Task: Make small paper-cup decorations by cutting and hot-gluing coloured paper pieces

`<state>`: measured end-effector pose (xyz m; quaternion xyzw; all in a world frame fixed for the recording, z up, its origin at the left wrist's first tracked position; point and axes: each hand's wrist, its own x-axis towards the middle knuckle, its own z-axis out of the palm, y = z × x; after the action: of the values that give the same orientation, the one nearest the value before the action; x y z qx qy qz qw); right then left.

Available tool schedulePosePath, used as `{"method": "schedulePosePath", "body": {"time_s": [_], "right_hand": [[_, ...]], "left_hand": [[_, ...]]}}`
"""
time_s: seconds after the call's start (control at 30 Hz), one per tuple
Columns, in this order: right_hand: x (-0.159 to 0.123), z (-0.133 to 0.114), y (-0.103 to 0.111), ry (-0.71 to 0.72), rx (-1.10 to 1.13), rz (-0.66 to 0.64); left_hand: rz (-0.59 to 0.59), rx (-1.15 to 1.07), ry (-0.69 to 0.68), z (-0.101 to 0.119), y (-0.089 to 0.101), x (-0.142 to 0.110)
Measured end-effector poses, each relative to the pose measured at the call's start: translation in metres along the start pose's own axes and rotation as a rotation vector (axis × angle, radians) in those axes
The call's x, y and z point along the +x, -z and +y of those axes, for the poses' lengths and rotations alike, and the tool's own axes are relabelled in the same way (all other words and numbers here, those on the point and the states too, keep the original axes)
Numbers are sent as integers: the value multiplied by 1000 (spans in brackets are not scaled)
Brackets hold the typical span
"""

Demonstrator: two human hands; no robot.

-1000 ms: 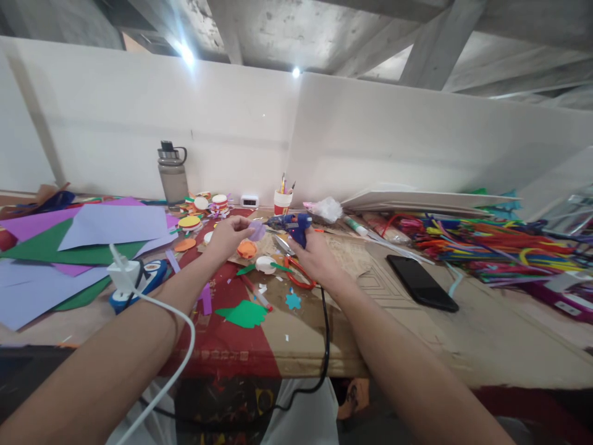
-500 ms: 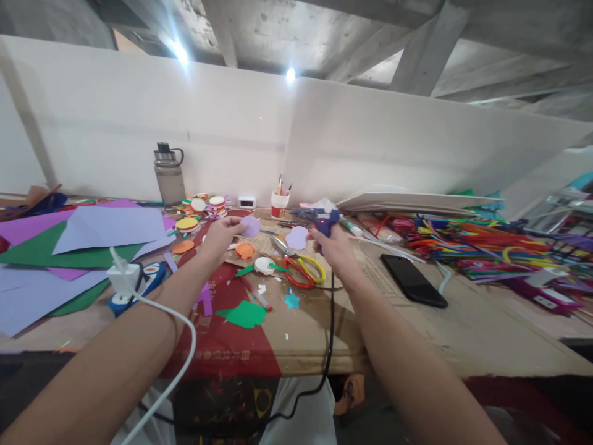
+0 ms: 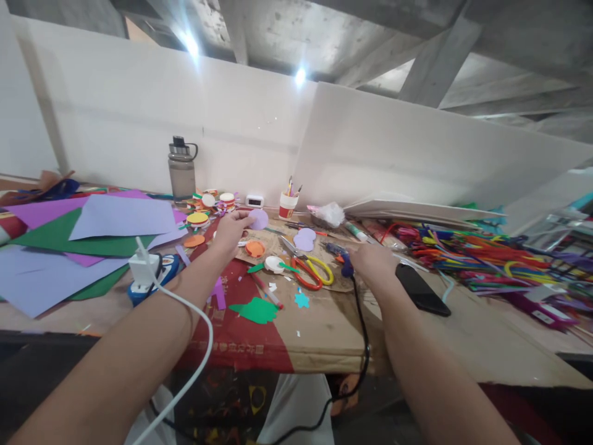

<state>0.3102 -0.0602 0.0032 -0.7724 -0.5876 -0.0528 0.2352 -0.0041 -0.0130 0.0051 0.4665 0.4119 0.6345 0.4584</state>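
The left hand (image 3: 229, 233) holds a lavender disc (image 3: 259, 219) by its edge; the fingers are closed on it, and the disc sticks out to the right of them, above the worktop (image 3: 324, 337). The lavender cut-out (image 3: 304, 241), a pc. w/ rounded lobes, lies flat to the right of this disc and a bit closer to the person, so it is b/w the two hands; which hand is nearer to it, I cannot tell for sure. On its right side is the glue gun (image 3: 343, 254), low at the worktop, w/ the nozzle pointing left and slightly away from the person, approx. toward the cut-out. The right hand (image 3: 375, 262) is at the handle end of the gun, clearly nearer to it than the left one. Its fingers are mostly hidden and blurred, so if they grip the gun or are open, I cannot tell. The scissors (image 3: 319, 277) lie just on the near side of the cut-out, w/ handles toward the person and blades pointing away and left, passing beside the left edge of the cut-out.
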Motion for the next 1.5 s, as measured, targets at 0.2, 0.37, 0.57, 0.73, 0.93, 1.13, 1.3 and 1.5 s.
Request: {"method": "schedulePosePath", "body": {"time_s": [0.2,0.37,0.57,0.73,0.93,1.13,1.3,1.5], "right_hand": [[-37,-84,4,465,336,-101],[-59,-148,-13,648,203,-282],[-59,-165,-29,670,-34,-453],[-57,-163,-37,657,-71,-473],[-57,-160,-37,705,-77,-483],[-55,-152,-32,720,125,-482],[-42,-135,-25,660,565,-408],[-22,-126,-18,442,921,-270]], "left_hand": [[74,-18,-41,-1,1,2],[151,-32,-66,1,1,0],[166,-58,-55,3,1,-1],[149,-66,-66,2,0,0],[123,-49,-64,-3,1,2],[78,-18,-50,-4,0,-1],[36,-3,-20,-2,-4,-4],[-76,100,-13,-1,-11,-12]]}}
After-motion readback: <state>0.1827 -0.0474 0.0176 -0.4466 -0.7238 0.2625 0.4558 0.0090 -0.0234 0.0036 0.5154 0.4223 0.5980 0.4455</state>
